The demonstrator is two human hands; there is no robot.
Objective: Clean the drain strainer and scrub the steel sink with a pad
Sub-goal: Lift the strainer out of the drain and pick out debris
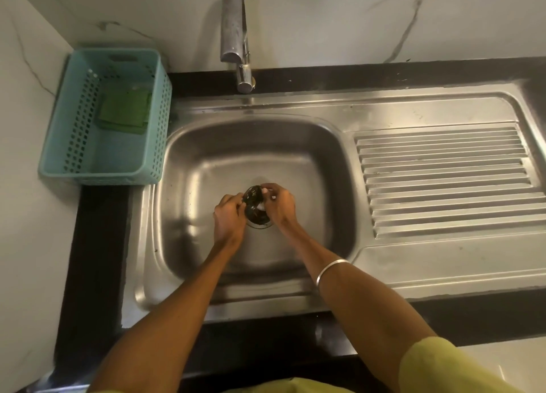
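Both hands meet low in the steel sink point(189, 156), right over the drain: the left hand point(229, 215) pinches the dark drain strainer point(253, 205) from its left side, the right hand point(279, 203) curls fingers over its right rim. It sits tilted between them, equally near each. The green pad point(125, 109) lies well apart, up-left in the teal basket point(59, 144), nearer the left hand.

Around your left hand point(229, 215) and right hand point(279, 205) the sink point(206, 162) floor lies bare on every side. Beyond them the faucet point(236, 38) overhangs the far rim. Off to your left hand's far side, the basket point(74, 168) blocks the counter point(97, 245).
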